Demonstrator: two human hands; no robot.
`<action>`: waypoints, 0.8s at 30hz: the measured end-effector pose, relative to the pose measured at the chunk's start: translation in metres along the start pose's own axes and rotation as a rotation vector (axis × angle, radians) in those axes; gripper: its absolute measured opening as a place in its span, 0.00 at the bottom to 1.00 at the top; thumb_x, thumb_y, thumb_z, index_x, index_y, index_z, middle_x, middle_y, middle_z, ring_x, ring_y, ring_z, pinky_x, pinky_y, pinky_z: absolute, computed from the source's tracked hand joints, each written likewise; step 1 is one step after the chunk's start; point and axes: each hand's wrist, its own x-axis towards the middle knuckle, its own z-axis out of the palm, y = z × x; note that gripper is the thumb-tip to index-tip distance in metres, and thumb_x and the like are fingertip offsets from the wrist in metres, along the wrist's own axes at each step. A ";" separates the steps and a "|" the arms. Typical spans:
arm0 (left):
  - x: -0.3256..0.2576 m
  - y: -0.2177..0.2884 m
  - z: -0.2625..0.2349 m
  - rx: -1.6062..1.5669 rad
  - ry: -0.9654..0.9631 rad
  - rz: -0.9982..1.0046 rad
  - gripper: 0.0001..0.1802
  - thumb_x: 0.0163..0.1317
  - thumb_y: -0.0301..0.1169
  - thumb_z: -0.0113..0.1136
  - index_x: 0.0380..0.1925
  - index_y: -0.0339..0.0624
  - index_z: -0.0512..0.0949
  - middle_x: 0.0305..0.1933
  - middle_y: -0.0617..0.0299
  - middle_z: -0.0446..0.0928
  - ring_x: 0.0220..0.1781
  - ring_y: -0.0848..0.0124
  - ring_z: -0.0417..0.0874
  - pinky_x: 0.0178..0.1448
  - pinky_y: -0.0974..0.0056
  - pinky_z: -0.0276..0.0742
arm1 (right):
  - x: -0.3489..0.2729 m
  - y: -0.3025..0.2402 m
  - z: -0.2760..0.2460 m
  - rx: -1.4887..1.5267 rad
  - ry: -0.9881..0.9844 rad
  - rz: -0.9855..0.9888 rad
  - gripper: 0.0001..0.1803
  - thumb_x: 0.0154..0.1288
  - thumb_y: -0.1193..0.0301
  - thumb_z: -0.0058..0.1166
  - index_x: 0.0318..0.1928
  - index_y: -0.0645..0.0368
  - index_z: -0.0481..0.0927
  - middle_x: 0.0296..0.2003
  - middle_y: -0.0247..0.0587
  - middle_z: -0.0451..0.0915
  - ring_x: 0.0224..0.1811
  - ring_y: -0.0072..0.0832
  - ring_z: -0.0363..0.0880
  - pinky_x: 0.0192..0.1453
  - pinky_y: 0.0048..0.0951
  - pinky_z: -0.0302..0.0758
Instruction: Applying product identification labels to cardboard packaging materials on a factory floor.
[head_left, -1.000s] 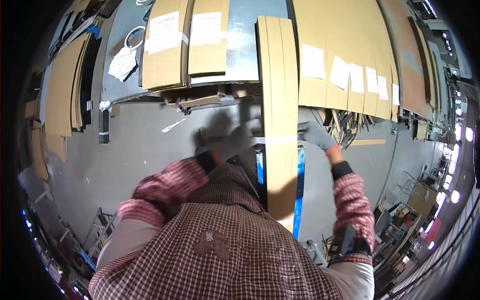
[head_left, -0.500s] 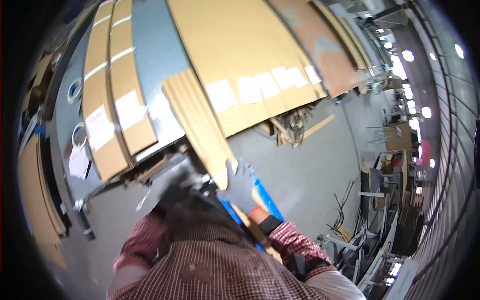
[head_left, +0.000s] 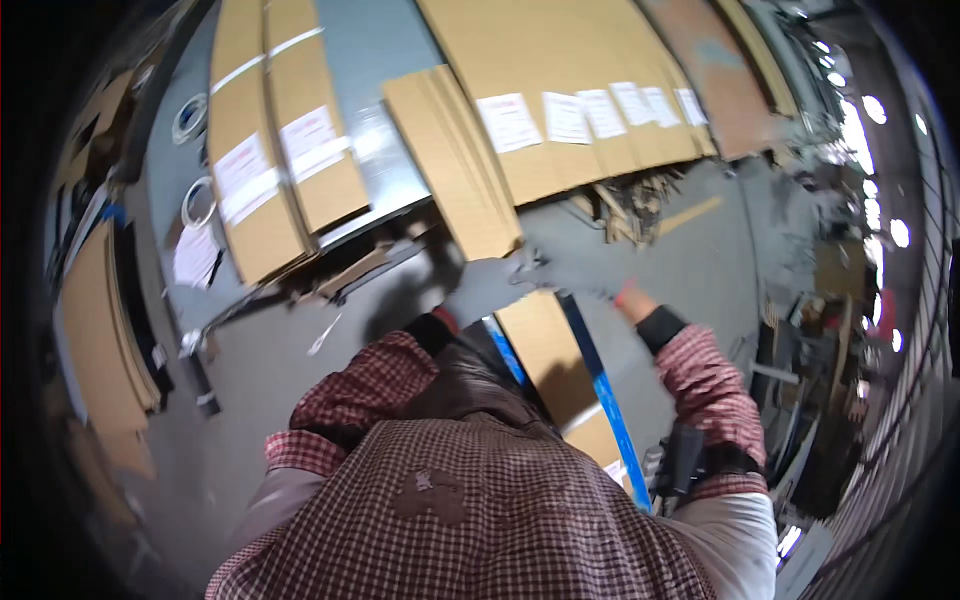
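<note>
Both my hands wear grey gloves and meet at chest height, just past the near end of a long narrow stack of flat cardboard (head_left: 455, 150). My left hand (head_left: 487, 287) comes in from the left, its fingertips touching or overlapping those of my right hand (head_left: 572, 272). Motion smears the fingers, so whether anything small is between them cannot be made out. Below the hands, more brown cardboard (head_left: 535, 335) lies between two blue-edged rails (head_left: 622, 440). The hands hide the spot where the stack and this lower cardboard come together.
Two long cardboard bundles (head_left: 330, 185) with white sheets and straps lie on a grey table at left, near rolls of white tape (head_left: 198, 203). A broad cardboard stack (head_left: 590, 60) with several papers stands ahead. Scrap strips (head_left: 630, 205) lie on the floor beyond it.
My right hand has left the near end of the narrow stack and moved right and up. My left hand has come up to meet it. The view has shifted, exposing more of the lower cardboard.
</note>
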 end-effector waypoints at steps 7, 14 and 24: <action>0.002 0.008 0.007 0.418 -0.145 -0.040 0.29 0.62 0.43 0.53 0.62 0.42 0.68 0.26 0.49 0.80 0.27 0.51 0.81 0.31 0.50 0.75 | 0.066 0.130 -0.008 -0.743 -0.140 -0.001 0.15 0.60 0.66 0.49 0.45 0.52 0.84 0.42 0.44 0.85 0.45 0.43 0.83 0.48 0.40 0.77; -0.010 -0.022 -0.043 -0.064 -0.052 -0.557 0.31 0.66 0.37 0.56 0.63 0.29 0.60 0.48 0.47 0.78 0.35 0.58 0.83 0.41 0.55 0.80 | 0.064 0.085 -0.003 -0.082 0.201 -0.144 0.17 0.57 0.66 0.51 0.46 0.58 0.80 0.39 0.53 0.83 0.42 0.52 0.80 0.43 0.45 0.75; -0.049 0.010 0.029 -0.417 0.057 -0.608 0.47 0.54 0.47 0.69 0.60 0.23 0.57 0.59 0.32 0.67 0.61 0.48 0.73 0.59 0.53 0.73 | 0.027 0.092 0.027 -1.012 -0.170 0.108 0.12 0.53 0.72 0.53 0.39 0.58 0.83 0.35 0.53 0.83 0.40 0.51 0.81 0.46 0.45 0.77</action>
